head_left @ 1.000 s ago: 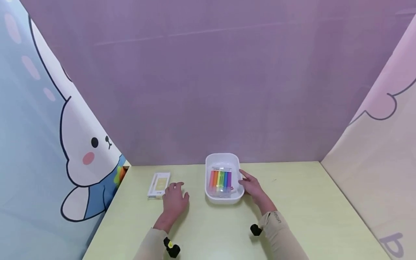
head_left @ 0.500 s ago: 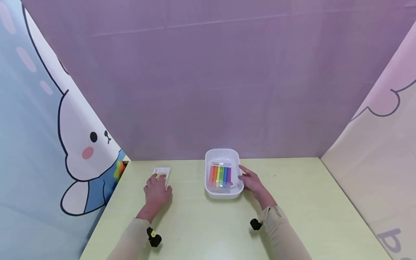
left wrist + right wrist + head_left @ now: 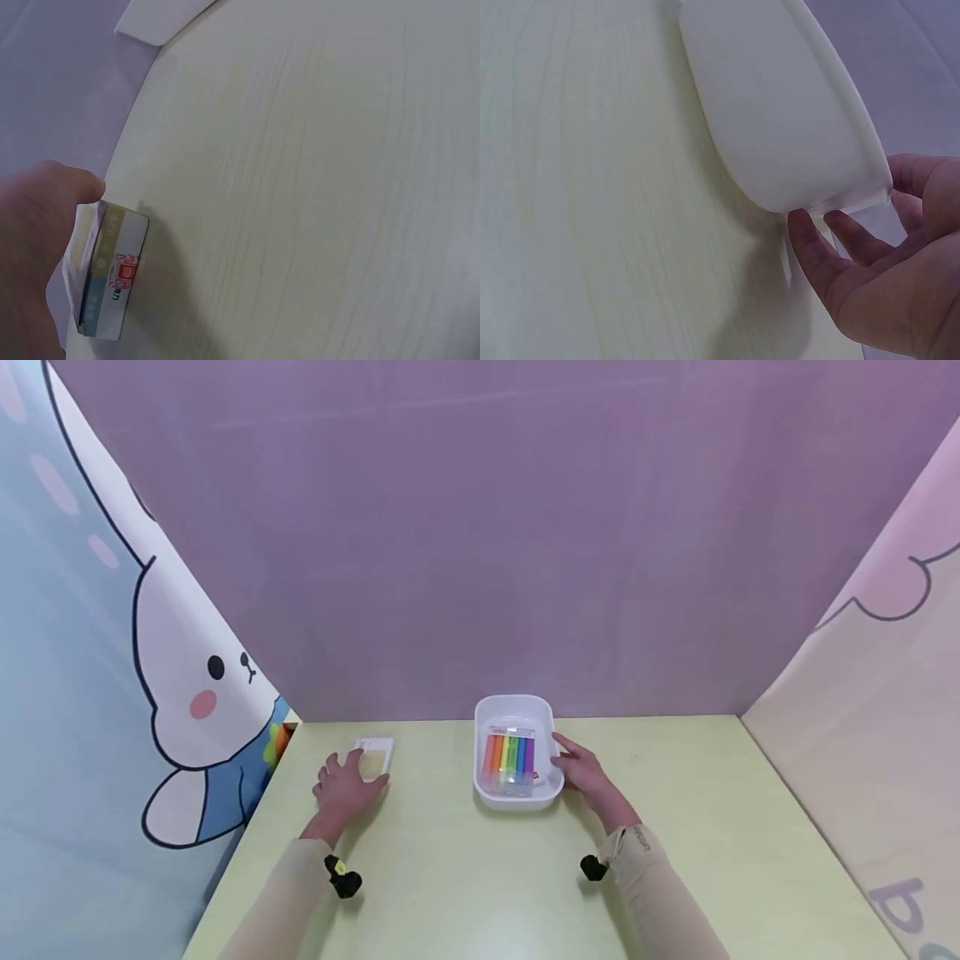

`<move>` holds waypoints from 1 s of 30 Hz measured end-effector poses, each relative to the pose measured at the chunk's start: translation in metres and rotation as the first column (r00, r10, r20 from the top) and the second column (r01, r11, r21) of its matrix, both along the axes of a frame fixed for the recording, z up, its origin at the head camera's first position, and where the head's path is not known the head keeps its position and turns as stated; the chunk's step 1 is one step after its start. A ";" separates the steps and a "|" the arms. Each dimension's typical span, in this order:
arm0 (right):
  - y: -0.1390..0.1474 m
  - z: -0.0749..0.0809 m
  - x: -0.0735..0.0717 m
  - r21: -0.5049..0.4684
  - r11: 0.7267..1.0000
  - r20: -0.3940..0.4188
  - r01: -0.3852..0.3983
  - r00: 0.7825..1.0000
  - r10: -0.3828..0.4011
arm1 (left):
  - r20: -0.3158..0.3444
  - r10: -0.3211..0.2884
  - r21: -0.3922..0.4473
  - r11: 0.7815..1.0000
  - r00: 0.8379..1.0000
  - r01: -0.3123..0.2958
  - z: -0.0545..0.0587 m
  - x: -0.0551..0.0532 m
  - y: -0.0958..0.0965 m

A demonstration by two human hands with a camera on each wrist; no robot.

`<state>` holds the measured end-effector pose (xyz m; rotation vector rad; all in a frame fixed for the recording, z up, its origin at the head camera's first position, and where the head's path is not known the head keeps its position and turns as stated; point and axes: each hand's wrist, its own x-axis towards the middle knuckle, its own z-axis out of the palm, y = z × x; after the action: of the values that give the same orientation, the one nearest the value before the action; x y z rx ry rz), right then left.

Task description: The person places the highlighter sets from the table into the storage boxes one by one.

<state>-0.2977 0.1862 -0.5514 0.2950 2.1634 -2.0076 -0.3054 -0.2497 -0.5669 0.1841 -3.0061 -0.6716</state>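
My left hand (image 3: pixel 343 789) is spread over a small white box (image 3: pixel 375 763) with a yellow panel, at the table's left. In the left wrist view the thumb (image 3: pixel 81 184) lies right at a corner of the box, whose side carries tan and blue-grey bands and a red mark. The other fingers are out of that view. My right hand (image 3: pixel 588 781) holds the right side of a white plastic tray (image 3: pixel 517 712), fingertips (image 3: pixel 798 219) against its wall and another digit at the rim. Inside the tray lies a clear pack of rainbow-coloured sticks (image 3: pixel 510 758).
The pale wooden table (image 3: pixel 465 877) ends at a purple backdrop (image 3: pixel 480 543) just behind the tray. A cartoon-rabbit curtain (image 3: pixel 187 710) bounds the left side, and a pale pink curtain (image 3: pixel 885 735) the right. A black wrist camera (image 3: pixel 343 877) sits on the left sleeve.
My left hand has moved left from beside the white box to over it, with its fingers spread wider. The right hand stays at the tray. The head view has tilted up slightly.
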 end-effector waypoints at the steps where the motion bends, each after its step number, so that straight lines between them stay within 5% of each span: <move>1: 0.000 0.001 -0.002 0.009 1.000 -0.011 -0.003 1.000 0.003 | 0.002 -0.004 0.010 1.000 1.000 0.004 -0.001 -0.002 -0.001; 10: -0.001 -0.001 -0.001 0.062 0.998 0.005 -0.001 1.000 0.000 | 0.033 0.024 0.047 0.999 0.999 -0.025 -0.015 -0.009 -0.004; 17: 0.007 -0.001 0.001 0.074 0.997 -0.032 -0.023 0.999 0.025 | 0.055 0.030 0.004 1.000 0.998 -0.030 -0.011 -0.022 0.008; 22: 0.015 -0.002 0.004 0.112 0.993 -0.036 0.031 0.999 -0.027 | 0.106 0.008 0.058 0.998 0.994 -0.014 -0.006 -0.029 0.025; 30: 0.005 -0.004 -0.002 0.108 0.993 -0.064 -0.039 0.997 0.046 | 0.088 0.078 0.041 0.996 0.993 -0.082 -0.003 -0.013 0.018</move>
<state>-0.3000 0.1914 -0.5557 0.1965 2.3011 -1.9093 -0.3184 -0.2317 -0.5703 0.3429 -3.0478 -0.7422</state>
